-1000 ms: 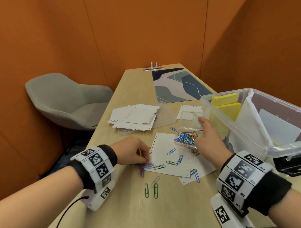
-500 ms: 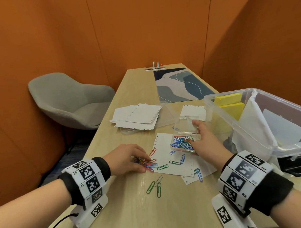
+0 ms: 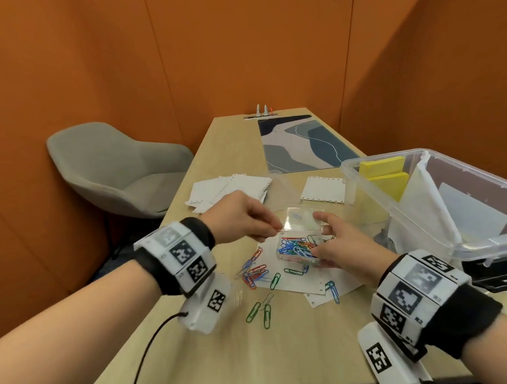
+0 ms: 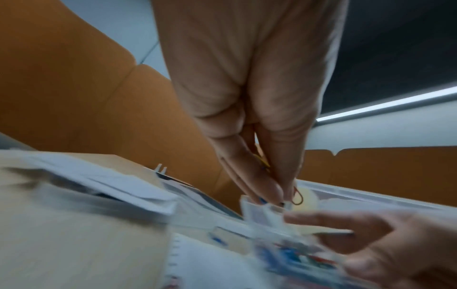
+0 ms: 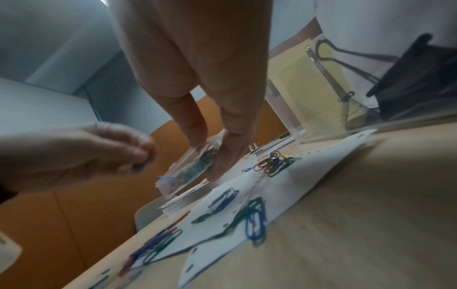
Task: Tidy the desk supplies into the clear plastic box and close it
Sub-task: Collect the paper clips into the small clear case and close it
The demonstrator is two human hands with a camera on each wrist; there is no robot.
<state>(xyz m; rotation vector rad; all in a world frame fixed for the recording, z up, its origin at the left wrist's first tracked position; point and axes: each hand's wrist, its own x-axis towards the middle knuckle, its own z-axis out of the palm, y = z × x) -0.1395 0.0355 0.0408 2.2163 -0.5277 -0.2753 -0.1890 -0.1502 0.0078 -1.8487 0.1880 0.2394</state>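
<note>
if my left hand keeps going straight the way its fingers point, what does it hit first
Most likely the small clear plastic case half full of coloured paper clips. The left hand, pinching paper clips, points at its open near edge; depth is blurred, so it may pass just above.

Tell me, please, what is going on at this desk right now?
A person is gathering loose paper clips into a small clear case. The right hand holds the open case above the paper sheets, while the left hand pinches a few clips at its edge. More clips lie scattered on the desk. The big clear plastic box beside them stands open.
</note>
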